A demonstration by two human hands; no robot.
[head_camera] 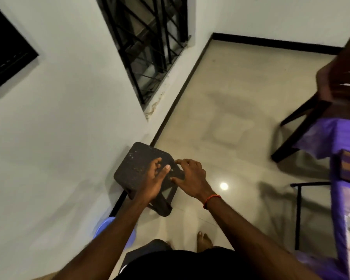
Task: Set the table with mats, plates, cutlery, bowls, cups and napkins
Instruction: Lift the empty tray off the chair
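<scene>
Stool (137,168) lies beneath my left hand (154,179) and right hand (191,178), both loose, empty; best I turn to the table (336,219), right of the stool.

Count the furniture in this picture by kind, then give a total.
Stool: 1, the dark stool by the wall.
Chair: 1, the wooden chair at the right.
Table: 1, the table under a purple cloth.
Total: 3.
Not counted: the black metal frame and the blue plastic thing, as too little of them shows to name their kind.
</scene>
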